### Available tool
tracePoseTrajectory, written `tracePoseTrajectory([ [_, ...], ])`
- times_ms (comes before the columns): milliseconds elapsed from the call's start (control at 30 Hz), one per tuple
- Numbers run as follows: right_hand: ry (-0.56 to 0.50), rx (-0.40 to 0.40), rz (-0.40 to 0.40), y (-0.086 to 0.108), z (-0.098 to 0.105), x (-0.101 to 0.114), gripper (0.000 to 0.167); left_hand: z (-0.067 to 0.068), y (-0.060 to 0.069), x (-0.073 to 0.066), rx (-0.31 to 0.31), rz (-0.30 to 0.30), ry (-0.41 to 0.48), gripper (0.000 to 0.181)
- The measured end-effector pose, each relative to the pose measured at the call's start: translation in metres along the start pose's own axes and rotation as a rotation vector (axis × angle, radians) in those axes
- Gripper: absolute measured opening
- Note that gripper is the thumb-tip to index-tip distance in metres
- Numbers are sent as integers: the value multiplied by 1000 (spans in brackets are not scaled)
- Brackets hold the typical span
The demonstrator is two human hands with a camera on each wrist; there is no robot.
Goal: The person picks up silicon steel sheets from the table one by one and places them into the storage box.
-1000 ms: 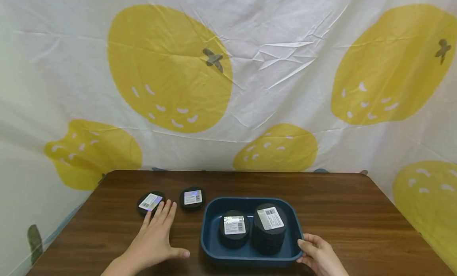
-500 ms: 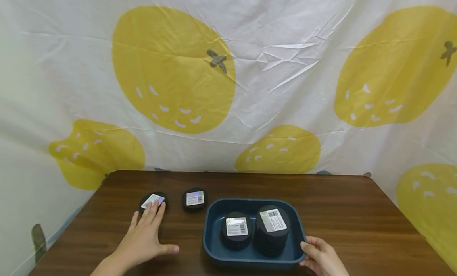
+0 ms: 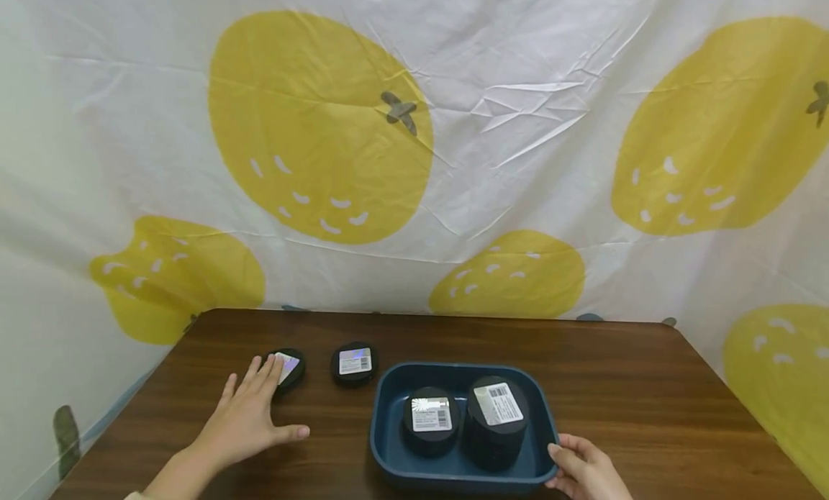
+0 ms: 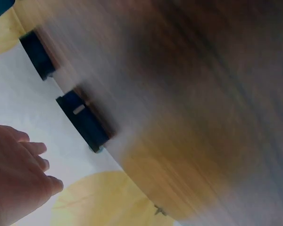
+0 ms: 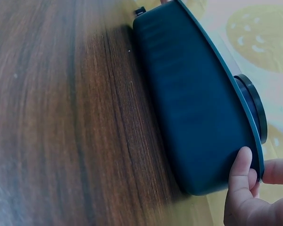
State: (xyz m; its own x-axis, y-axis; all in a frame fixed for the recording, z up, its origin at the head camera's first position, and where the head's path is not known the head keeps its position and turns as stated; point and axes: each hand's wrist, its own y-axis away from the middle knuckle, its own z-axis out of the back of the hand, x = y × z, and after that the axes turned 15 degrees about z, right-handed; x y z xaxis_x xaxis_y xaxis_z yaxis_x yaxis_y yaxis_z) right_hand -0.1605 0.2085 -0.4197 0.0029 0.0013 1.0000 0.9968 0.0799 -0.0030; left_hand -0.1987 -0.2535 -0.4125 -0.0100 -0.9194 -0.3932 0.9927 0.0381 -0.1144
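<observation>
My left hand (image 3: pixel 242 417) has its fingers spread and straight, its fingertips overlapping a flat black round container (image 3: pixel 294 367) with a white label. In the left wrist view, a gap shows between those fingers and this container (image 4: pixel 85 121). A second labelled black round container (image 3: pixel 354 363) lies just to the right. My right hand (image 3: pixel 588 467) pinches the rim of a blue rectangular tray (image 3: pixel 382 406) at its near right corner, thumb on one side and fingers on the other. Inside the tray are a low black round container (image 3: pixel 430 442) and a taller black one, perhaps a stack (image 3: pixel 495 439).
A brown wooden table (image 3: pixel 622 385) carries everything. Behind it hangs a white cloth (image 3: pixel 518 162) printed with yellow fruit, close to the table's far edge. Bare wood shows to the right of the tray and left of the left hand.
My left hand has moved left, so its fingertips now cover the left part of the leftmost container. The right hand keeps its hold on the tray rim. The head view has shifted slightly.
</observation>
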Motion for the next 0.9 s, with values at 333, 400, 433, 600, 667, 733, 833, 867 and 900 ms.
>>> tracePoseTrajectory([
  [333, 41, -19, 2, -1, 0, -2, 49, 3, -19, 14, -23, 46, 29, 120],
  [400, 47, -23, -9, -2, 0, -1, 51, 3, -22, 17, -30, 57, 36, 120],
  [433, 48, -24, -13, -1, 0, -1, 52, 2, -23, 19, -31, 61, 39, 120],
  [600, 56, -28, -19, -1, 0, -1, 52, 0, -29, 26, -28, 82, 46, 121],
  [667, 61, -28, -14, 0, -1, -2, 51, -1, -32, 29, -28, 88, 52, 120],
  [733, 61, -27, -11, 0, -1, -2, 51, -1, -35, 32, -25, 88, 72, 118],
  [833, 55, -30, -12, 0, -1, -3, 51, -1, -39, 35, 1, 109, 130, 116],
  [867, 52, -33, -12, 0, 0, -4, 52, -1, -40, 36, 12, 118, 147, 115],
  [900, 47, -35, -12, -1, 1, -4, 51, -1, -42, 36, 25, 132, 166, 116],
])
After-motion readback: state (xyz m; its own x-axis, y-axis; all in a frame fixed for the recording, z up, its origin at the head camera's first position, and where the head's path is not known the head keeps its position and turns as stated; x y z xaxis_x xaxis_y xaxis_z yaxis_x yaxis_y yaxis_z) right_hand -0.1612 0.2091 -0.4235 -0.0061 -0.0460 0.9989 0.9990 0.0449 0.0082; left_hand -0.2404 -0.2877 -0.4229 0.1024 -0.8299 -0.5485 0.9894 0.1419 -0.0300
